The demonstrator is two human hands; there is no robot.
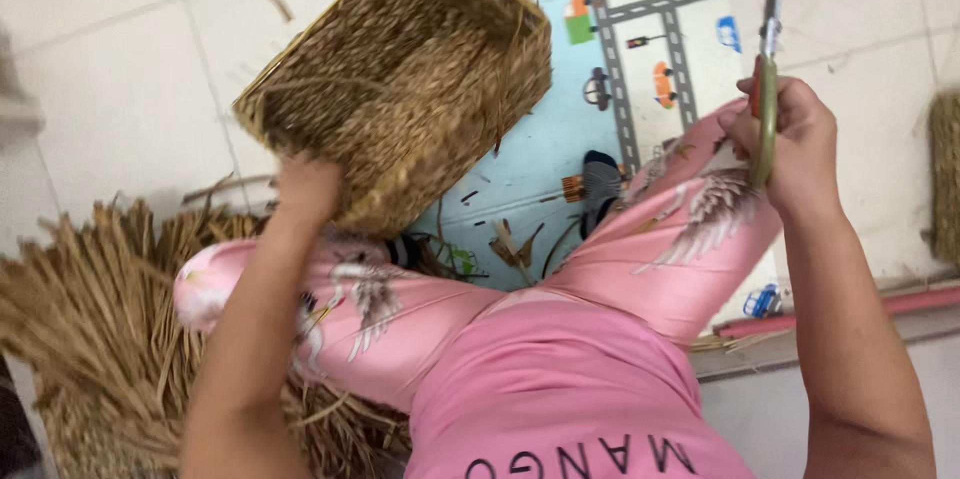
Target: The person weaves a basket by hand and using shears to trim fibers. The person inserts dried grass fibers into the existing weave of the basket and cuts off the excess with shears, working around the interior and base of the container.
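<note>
My left hand (305,189) grips the near lower edge of a woven straw basket (400,79) and holds it tilted above my left knee. The basket is rectangular, with loose straw ends sticking out of its rim. At the right, over my right knee, my right hand (790,134) is closed around the green and red handles of a pair of scissors (768,89). Their metal blades point up and away toward the top of the view. I sit in pink patterned clothes on the floor.
A heap of dry straw (90,309) lies at my left side. Under my legs is a play mat (620,69) printed with roads and cars, strewn with straw scraps. White floor tiles surround it. Another woven piece (945,174) shows at the right edge, and a pink pipe (900,304) runs along the floor.
</note>
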